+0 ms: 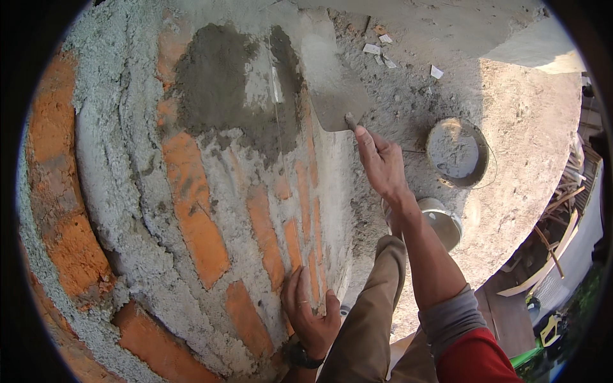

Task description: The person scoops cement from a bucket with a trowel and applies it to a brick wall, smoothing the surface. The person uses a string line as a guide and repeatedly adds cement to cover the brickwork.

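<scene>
My right hand (pixel 383 165) is closed around the handle of a trowel (pixel 340 102). The grey blade stands beside the right edge of a dark, wet mortar patch (pixel 214 83). That patch is spread over a wall of orange bricks (pixel 195 204) with rough grey joints. A paler smooth strip shows within the mortar, and a thin string (pixel 278 121) runs across it. Lower down, my left hand (pixel 310 319) lies against the bricks with its fingers apart and holds nothing. A dark watch sits on that wrist.
On the ground to the right stands a round bucket (pixel 485 156) with grey mix inside. A second, pale bucket (pixel 450 239) is partly behind my right forearm. White scraps (pixel 436 72) lie farther off. Wood pieces (pixel 552 249) are piled at the far right.
</scene>
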`<move>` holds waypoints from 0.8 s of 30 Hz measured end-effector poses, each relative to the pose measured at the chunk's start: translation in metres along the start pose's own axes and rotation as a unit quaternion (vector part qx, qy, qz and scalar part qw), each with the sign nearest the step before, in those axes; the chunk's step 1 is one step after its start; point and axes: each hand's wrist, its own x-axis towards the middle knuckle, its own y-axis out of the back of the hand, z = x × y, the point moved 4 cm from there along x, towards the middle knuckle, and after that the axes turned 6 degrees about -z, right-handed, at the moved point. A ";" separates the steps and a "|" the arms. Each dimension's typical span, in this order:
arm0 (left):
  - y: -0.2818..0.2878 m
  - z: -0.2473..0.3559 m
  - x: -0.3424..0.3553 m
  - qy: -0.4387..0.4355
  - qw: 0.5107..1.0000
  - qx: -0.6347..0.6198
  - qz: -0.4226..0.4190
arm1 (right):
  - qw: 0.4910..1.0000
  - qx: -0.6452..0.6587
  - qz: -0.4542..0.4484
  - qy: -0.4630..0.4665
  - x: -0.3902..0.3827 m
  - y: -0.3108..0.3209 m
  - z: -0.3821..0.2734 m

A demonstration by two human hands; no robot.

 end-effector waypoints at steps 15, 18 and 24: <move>-0.002 -0.001 0.000 0.025 1.000 -0.012 0.003 | 0.989 -0.130 -0.036 0.053 0.044 -0.002 0.004; -0.002 -0.001 0.000 0.023 1.000 -0.018 0.006 | 0.983 -0.175 -0.062 0.010 0.035 0.000 0.015; -0.002 -0.001 0.000 0.016 1.000 -0.015 0.010 | 0.987 -0.151 -0.004 0.059 0.053 0.011 0.002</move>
